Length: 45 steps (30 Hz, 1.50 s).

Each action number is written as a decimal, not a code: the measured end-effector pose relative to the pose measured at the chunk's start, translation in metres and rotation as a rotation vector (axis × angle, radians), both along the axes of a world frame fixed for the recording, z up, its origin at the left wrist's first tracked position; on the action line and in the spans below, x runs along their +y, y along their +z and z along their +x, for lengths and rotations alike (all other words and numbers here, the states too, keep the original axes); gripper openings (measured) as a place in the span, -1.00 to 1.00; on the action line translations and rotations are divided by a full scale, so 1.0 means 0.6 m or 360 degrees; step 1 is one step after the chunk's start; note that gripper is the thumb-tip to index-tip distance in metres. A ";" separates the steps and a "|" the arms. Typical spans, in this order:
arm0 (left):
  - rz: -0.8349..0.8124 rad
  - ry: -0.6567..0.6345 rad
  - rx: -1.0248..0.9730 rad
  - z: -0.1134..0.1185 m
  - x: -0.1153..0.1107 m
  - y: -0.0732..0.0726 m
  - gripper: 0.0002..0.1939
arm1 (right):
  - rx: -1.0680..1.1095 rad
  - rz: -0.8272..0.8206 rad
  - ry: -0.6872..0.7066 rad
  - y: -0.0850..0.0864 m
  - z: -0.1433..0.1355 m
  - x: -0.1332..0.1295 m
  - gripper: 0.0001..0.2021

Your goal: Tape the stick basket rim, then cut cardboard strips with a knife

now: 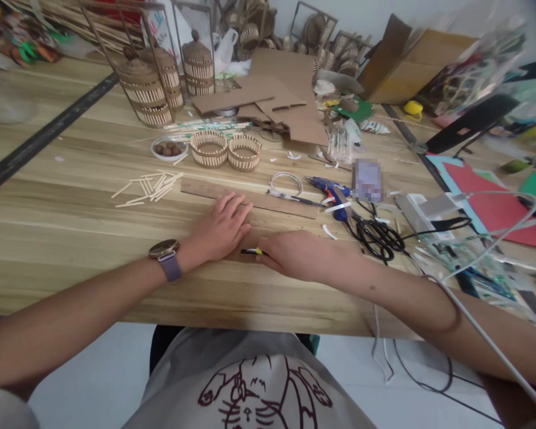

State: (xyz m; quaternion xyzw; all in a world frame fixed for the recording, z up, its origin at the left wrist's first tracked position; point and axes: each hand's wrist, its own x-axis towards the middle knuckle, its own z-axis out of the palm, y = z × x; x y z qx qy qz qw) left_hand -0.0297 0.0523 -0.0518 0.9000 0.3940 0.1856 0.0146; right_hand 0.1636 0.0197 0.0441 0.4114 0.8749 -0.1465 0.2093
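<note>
My left hand [218,229] lies flat, fingers spread, on the wooden table [71,238] just below a long wooden ruler [250,199]; a watch sits on that wrist. My right hand [295,253] rests beside it, closed around a small black and yellow tool [254,251] whose tip points left toward my left hand. What lies under my palms is hidden.
Loose wooden sticks [149,187] lie to the left. Two small stick baskets [226,150], a bowl of brown beads [170,149], a blue glue gun [328,189], black scissors [379,238], cardboard sheets [277,98] and taller woven baskets [154,89] crowd the far side. Cables and coloured paper fill the right.
</note>
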 end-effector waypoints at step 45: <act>-0.0022 -0.0004 0.0000 0.001 0.000 0.002 -0.47 | -0.0071 0.0039 0.0053 0.009 -0.015 -0.005 -0.66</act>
